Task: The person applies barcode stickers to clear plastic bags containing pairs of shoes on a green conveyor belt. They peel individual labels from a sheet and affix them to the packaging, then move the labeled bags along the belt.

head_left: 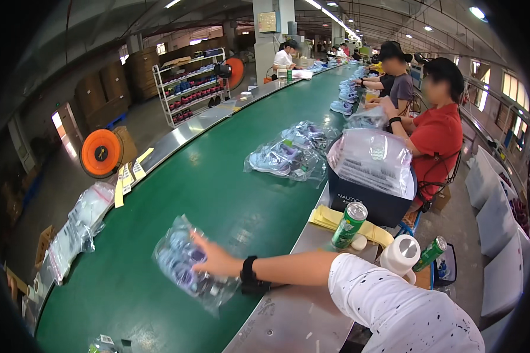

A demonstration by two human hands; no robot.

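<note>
On the green conveyor belt lies a clear plastic bag of light blue and purple shoes (179, 259). My right hand (217, 259), with a black band at the wrist, reaches in from the lower right and is closed on the bag's near side. Its fingers lie over the shoes, and the palm side is hidden. My left hand is out of view. Farther up the belt rest more bagged shoes (277, 157), in a heap. Part of another clear package (103, 343) shows at the bottom edge.
A dark box of plastic bags (368, 203), green cans (348, 226), a white container (399, 254) and yellow paper strips (330, 216) stand right of the belt (206, 170). Clear bags (82, 226) lie along its left edge. A co-worker in red (439, 135) handles a bag; others sit beyond.
</note>
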